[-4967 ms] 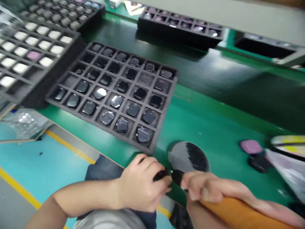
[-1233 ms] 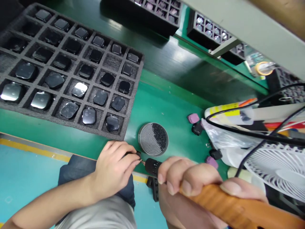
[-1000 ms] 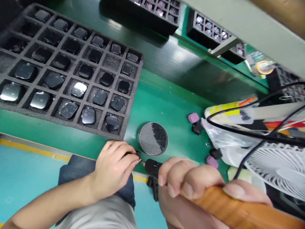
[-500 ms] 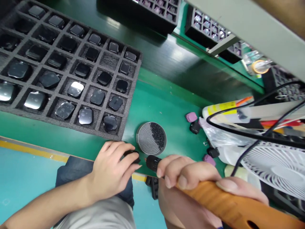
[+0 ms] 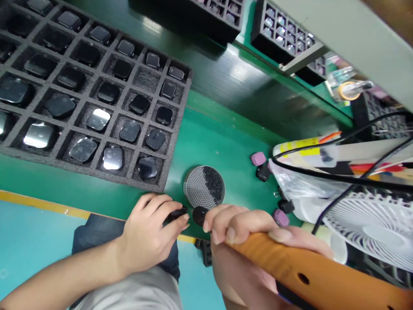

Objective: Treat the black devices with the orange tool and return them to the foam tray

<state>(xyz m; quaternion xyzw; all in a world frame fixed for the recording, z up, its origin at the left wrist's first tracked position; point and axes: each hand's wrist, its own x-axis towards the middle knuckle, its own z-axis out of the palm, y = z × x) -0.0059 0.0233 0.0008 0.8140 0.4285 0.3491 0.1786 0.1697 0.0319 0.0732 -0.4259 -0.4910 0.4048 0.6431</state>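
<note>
My left hand (image 5: 148, 228) is closed around a small black watch case (image 5: 177, 213), mostly hidden by the fingers. In my right hand (image 5: 240, 226) is an orange electric screwdriver (image 5: 322, 271), gripped near its black nose. Its tip points left, close to the watch case; I cannot tell whether they touch. Just beyond both hands sits a round screw tray (image 5: 197, 189) with a grid of small holes, its right part covered with tiny black screws. A grey foam tray (image 5: 167, 183) to the left holds dark square watch bodies, one per compartment, with one compartment in the second row bare.
Small pink (image 5: 258, 158) and black (image 5: 263, 172) cases lie on the green table (image 5: 219, 142) at right. Nearby are a white fan (image 5: 371, 228), a glue bottle (image 5: 300, 150) and a black cable (image 5: 322, 178). More foam trays (image 5: 258, 38) stand behind, under a grey shelf beam.
The screwdriver and my right hand have shifted slightly left and up, with the tip now higher, near the screw tray's lower edge. My left thumb and fingers have drawn closer together on the watch case.
</note>
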